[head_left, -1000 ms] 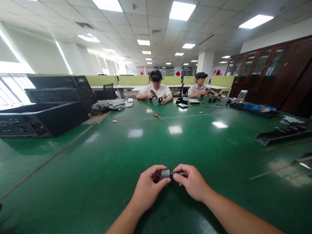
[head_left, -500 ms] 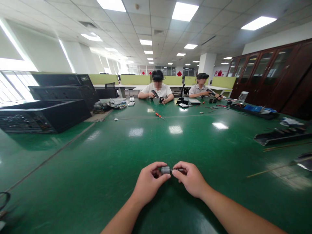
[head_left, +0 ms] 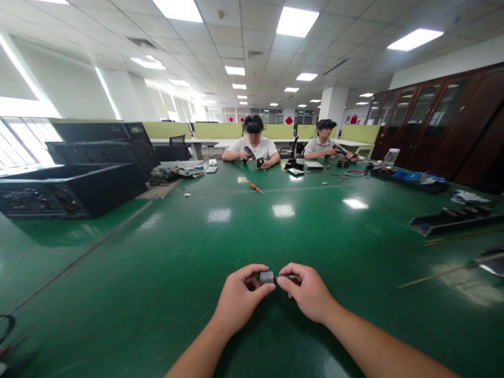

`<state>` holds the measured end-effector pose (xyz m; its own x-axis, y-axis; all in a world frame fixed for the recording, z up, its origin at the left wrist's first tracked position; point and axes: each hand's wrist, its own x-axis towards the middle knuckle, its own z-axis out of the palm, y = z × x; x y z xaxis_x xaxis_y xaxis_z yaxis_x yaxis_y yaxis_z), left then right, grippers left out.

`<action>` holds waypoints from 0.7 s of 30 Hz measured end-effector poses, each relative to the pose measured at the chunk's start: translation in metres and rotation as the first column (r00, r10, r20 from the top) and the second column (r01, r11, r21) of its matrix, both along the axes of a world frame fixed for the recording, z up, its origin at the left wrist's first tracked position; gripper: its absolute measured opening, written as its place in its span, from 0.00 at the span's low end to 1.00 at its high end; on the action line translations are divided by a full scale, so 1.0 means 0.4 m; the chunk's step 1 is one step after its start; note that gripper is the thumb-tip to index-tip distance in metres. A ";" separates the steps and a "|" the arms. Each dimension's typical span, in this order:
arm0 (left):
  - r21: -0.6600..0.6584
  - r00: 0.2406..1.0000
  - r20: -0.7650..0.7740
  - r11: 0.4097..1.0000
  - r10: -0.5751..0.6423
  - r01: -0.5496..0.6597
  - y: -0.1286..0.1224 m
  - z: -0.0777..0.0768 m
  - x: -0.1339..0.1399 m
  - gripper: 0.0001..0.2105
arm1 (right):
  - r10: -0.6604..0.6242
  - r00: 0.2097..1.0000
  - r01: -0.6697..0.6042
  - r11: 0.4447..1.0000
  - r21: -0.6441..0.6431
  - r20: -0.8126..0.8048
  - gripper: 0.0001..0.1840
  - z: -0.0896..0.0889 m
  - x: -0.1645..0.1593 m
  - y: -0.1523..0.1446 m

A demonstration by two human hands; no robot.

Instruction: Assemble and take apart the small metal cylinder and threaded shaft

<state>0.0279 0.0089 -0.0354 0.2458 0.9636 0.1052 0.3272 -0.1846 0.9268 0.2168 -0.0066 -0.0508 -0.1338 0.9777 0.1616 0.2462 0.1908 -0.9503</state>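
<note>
Low in the middle of the head view, my left hand (head_left: 236, 296) is closed round a small grey metal cylinder (head_left: 267, 277), thumb on the near side and fingers on the far side. A thin dark rod (head_left: 292, 276) lies in line with the cylinder, at its right end. My right hand (head_left: 311, 291) pinches that rod between thumb and fingers. Its fingertips sit just right of the cylinder and hide part of the rod, so I cannot tell how the two join. Both hands are held over the green tabletop (head_left: 189, 252).
An orange-handled screwdriver (head_left: 255, 187) lies further up the table. Black computer cases (head_left: 79, 184) stand at left, beside loose parts (head_left: 185, 170). On the right are black trays (head_left: 441, 226) and thin brass-coloured rods (head_left: 429, 278). Two people sit opposite, holding dark tools.
The view has tipped very slightly, so the scene sits a little lower. Both hands keep the same hold on the cylinder and rod.
</note>
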 end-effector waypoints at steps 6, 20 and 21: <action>0.007 1.000 0.002 1.000 0.007 -0.007 0.000 0.000 -0.001 0.17 | 0.008 1.000 -0.008 1.000 -0.001 0.002 0.07 0.002 0.003 -0.001; 0.010 1.000 0.003 1.000 0.010 -0.011 -0.002 -0.002 -0.004 0.17 | 0.008 1.000 -0.008 1.000 -0.005 -0.012 0.07 0.003 0.004 -0.001; 0.008 1.000 0.005 1.000 0.012 -0.012 -0.002 -0.001 -0.004 0.17 | 0.009 1.000 -0.010 1.000 -0.008 -0.020 0.07 0.001 0.004 0.000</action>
